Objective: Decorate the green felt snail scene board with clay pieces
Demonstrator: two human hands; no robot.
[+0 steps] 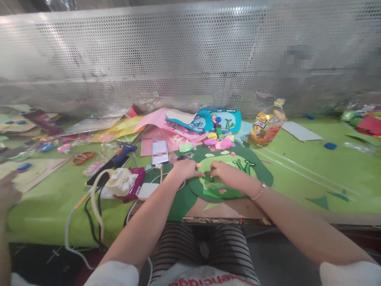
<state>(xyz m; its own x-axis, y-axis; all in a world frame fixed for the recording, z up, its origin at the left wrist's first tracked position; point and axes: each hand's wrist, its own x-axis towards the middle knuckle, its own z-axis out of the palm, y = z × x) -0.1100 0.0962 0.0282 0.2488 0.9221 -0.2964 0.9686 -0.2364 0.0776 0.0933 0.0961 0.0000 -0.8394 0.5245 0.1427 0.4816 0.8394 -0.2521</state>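
While left fingers point(199, 173) and right fingers point(213, 171) touch green artwork point(214, 186), grip unclear, orange liquid point(269, 136) inside bottle point(266, 124)

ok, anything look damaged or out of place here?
The table edge below the green artwork looks chipped and ragged. Also, a white cable droops over the front at left; it could perhaps snag.

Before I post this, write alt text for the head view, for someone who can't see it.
A person's left hand and right hand work close together on a green picture at a cluttered table. A phone is to the left, a bottle beyond to the right, another person's hand at far left.
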